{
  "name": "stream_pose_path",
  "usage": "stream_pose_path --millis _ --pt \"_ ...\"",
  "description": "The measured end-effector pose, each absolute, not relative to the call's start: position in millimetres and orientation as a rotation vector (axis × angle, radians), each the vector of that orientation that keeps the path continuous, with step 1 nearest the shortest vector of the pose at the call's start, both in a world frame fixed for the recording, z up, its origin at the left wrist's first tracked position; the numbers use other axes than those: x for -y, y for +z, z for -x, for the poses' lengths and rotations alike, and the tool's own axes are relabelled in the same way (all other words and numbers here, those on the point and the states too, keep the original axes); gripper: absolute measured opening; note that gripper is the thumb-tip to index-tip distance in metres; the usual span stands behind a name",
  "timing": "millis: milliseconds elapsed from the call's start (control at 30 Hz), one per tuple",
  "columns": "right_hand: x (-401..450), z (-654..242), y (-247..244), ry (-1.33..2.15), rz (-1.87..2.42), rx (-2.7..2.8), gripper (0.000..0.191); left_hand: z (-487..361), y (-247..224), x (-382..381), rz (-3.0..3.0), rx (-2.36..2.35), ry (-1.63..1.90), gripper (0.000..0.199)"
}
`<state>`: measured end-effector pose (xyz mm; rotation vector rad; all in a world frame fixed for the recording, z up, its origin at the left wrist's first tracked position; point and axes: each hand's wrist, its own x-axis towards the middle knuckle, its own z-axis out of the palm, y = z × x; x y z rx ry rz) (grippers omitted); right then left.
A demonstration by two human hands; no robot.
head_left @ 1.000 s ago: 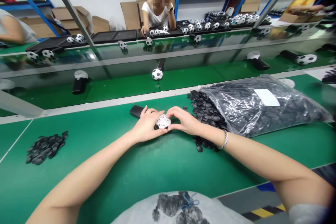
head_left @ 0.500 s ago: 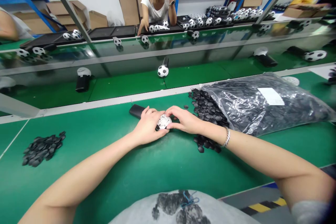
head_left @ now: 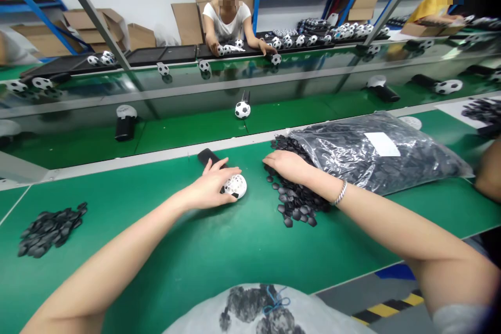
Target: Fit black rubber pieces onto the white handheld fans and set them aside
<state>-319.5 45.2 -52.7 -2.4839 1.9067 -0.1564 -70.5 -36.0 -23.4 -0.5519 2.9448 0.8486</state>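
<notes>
In my left hand [head_left: 213,183] is a white openwork ball [head_left: 237,186] with a few black patches and a black handle [head_left: 207,157] that sticks out beyond my fingers. The ball lies on the green bench, thumb on its near side and fingers over the top. My right hand [head_left: 288,166] reaches into a pile of small black pentagon pieces [head_left: 296,207], fingertips bent down at the pile's left edge. Whether a piece is between those fingertips is hidden. A clear plastic bag [head_left: 410,167] full of the same black pieces lies beyond my right wrist.
Another heap of black pieces [head_left: 50,229] lies at the left. Beyond the bench's metal edge runs a green conveyor [head_left: 188,124] carrying soccer balls on black handles, such as one ball [head_left: 242,110]. Across it a person in white [head_left: 229,23] handles balls; another wears yellow [head_left: 428,10].
My right hand has left the ball and moved right to the black pieces. My left hand still holds the ball, now slightly further left. The person opposite has reached out to a ball.
</notes>
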Motion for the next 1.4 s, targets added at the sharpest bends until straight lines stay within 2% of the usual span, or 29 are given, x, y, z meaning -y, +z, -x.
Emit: stream_pose_path --millis 67,133,233,400,567,767,1067,1167,1267,1333,1400 --pt "-45 317 -56 -0.04 2.551 -1.926 0.018 72 -27 24 0.747 -2.936 0.861 0.07" --pt "-43 314 -58 -0.012 2.554 -1.984 0.019 73 -34 16 0.86 -3.003 0.901 0.07" --pt "-45 305 -53 -0.292 2.372 -2.023 0.022 71 -42 17 0.745 -3.085 1.009 0.059" --pt "-62 269 -39 -0.841 1.905 -1.638 0.012 65 -39 32 0.561 -3.037 1.119 0.064" --pt "-61 244 -41 -0.925 1.795 -1.434 0.007 70 -42 30 0.596 -3.066 1.167 0.067" --pt "-47 248 -55 -0.995 1.715 -1.397 0.016 74 -47 25 0.66 -3.12 1.198 0.047" --pt "-36 252 -48 -0.785 1.558 -1.322 0.023 76 -46 30 0.569 -3.14 1.194 0.04" --pt "-39 274 -41 -0.638 1.745 -1.628 0.02 73 -46 31 0.502 -3.14 1.134 0.048" --pt "-46 295 -40 -0.382 1.982 -2.008 0.019 70 -49 29 0.843 -3.164 1.024 0.055" --pt "-51 301 -42 -0.225 2.076 -2.073 0.018 67 -49 30 1.028 -3.127 1.003 0.058" --pt "-54 302 -46 -0.149 2.138 -2.071 0.018 65 -46 34 0.949 -3.088 1.067 0.055"
